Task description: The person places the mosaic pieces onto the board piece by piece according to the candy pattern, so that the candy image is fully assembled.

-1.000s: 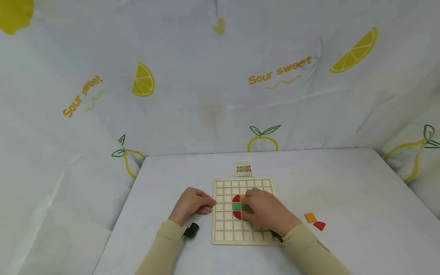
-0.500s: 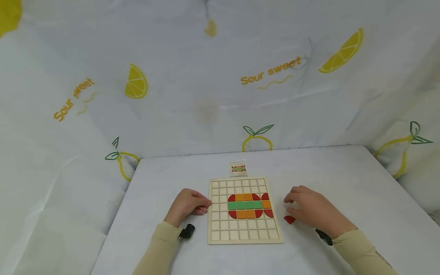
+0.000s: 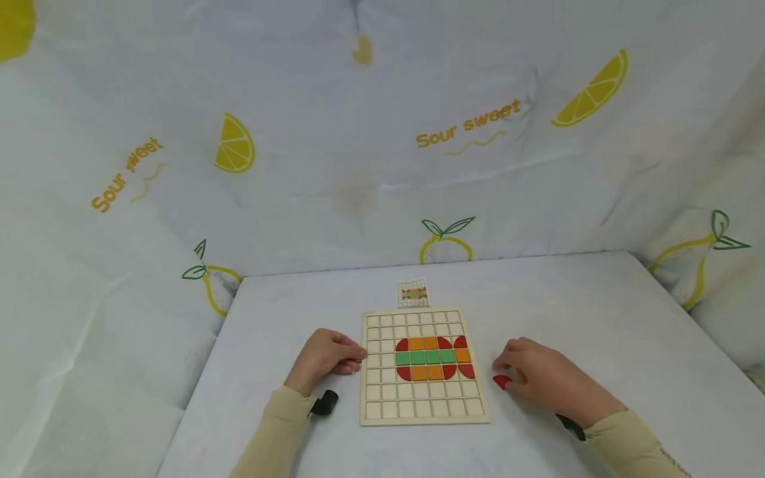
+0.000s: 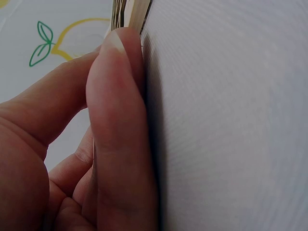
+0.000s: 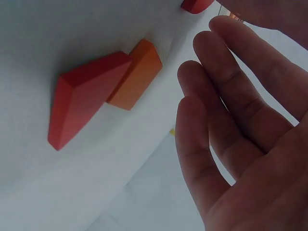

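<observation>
A wooden grid board (image 3: 382, 392) lies on the table with red, orange and green flat pieces (image 3: 425, 357) set in its cells. My left hand (image 3: 325, 356) pinches the board's left edge between thumb and index finger; the left wrist view shows the thumb (image 4: 115, 96) right at that edge. To the right of the board, my right hand (image 3: 538, 372) hovers low with fingers (image 5: 192, 82) loosely extended. A red curved piece (image 3: 501, 382) lies by its thumb. The right wrist view shows another red piece (image 5: 86, 91) and an orange piece (image 5: 137, 77) on the table near the hand.
Behind the board a small pattern card (image 3: 413, 293) shows a similar coloured design on a grid. A white lemon-print sheet (image 3: 335, 166) rises at the back of the white table (image 3: 574, 299). Black cameras (image 3: 325, 403) are strapped at the wrists.
My right hand has moved off the board to its right, uncovering the coloured pieces, then lowered slightly near the loose ones. The left hand stays at the board's edge. The head view shifted slightly.
</observation>
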Motion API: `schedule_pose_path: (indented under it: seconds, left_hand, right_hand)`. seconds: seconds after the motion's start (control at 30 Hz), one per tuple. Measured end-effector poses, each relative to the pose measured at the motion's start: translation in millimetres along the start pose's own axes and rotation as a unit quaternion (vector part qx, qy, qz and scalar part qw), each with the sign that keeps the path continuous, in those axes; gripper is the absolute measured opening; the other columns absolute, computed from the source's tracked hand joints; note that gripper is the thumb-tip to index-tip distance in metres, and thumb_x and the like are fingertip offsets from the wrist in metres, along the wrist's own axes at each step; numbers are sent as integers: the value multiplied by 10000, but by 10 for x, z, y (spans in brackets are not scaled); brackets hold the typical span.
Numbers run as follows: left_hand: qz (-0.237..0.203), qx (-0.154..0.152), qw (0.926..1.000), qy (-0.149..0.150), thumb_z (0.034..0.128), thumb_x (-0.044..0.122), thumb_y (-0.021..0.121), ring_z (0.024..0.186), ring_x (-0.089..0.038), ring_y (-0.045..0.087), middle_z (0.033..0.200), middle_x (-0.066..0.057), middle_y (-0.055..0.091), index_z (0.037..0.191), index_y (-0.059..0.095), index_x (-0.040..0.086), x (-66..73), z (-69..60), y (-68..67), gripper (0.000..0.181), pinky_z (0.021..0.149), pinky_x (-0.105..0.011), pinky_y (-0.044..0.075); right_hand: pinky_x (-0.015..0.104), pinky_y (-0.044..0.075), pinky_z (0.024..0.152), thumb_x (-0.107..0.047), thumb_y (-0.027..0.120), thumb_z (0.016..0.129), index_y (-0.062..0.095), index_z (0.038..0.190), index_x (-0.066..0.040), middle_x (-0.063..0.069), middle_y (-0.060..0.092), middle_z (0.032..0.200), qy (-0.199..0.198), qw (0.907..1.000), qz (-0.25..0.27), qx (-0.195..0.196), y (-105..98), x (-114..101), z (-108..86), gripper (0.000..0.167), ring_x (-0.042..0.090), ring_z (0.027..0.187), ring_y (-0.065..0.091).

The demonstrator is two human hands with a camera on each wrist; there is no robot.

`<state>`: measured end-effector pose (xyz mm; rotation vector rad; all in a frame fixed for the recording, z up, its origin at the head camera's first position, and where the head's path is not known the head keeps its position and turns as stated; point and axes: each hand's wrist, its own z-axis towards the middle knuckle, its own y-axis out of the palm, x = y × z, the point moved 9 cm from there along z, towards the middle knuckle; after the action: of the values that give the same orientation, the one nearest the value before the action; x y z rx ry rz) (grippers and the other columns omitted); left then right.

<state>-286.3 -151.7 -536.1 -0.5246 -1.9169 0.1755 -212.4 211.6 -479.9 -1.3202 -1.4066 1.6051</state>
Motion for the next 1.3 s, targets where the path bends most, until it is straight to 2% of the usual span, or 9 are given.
schedule_pose_path:
  seconds: [0.17,0.47,0.6,0.73,0.87,1.03,1.3]
  left_hand:
    - [-58,-37,9999,73,862,191,910,643,-78,729,762,-45,796,946,820,43,7,5,-4,193,631,-217,644]
    - [-155,-114,9997,169,874,185,898,648,-80,737,790,-47,809,945,826,41,1,13,-3,176,650,-227,655]
    - [-120,-93,9998,150,878,185,894,647,-75,735,789,-42,811,942,829,50,-4,8,-10,163,649,-223,653]
    - [-118,-70,9998,113,871,183,899,645,-75,733,781,-45,807,938,827,50,0,8,-12,166,642,-219,650]
    - [-157,-67,9998,63,859,188,916,641,-71,734,767,-49,802,936,822,48,-4,23,-14,185,626,-210,644]
    - [-211,-60,9997,54,849,191,933,633,-71,736,759,-57,798,936,816,42,-14,46,-21,208,608,-204,637]
    - [-204,8,9998,-32,847,190,938,630,-73,733,768,-64,799,933,814,52,-21,34,-21,204,612,-208,640]
  right_hand:
    - [252,612,765,-181,945,829,826,972,-256,-167,620,938,-31,10000,10,-15,18,-36,31,200,30,857,550]
    - [238,548,709,-180,921,854,808,933,-262,-157,617,912,64,9999,135,-52,21,4,100,160,55,833,513]
    - [291,595,780,-213,913,867,810,942,-251,-135,639,931,131,9997,219,-40,-48,-34,200,134,70,872,558]
    - [374,632,856,-243,908,878,820,966,-221,-100,669,970,29,9995,315,55,-136,-184,345,127,111,923,609]
    - [371,622,863,-251,898,890,822,967,-212,-86,678,970,-157,9990,390,121,-163,-400,544,115,121,929,609]
    - [343,599,833,-252,893,900,817,975,-196,-76,665,943,-337,9979,543,119,-113,-674,812,121,120,876,573]
    - [335,593,835,-281,885,913,805,939,-204,-89,681,956,-854,9945,564,224,43,-1066,1165,114,88,893,580]
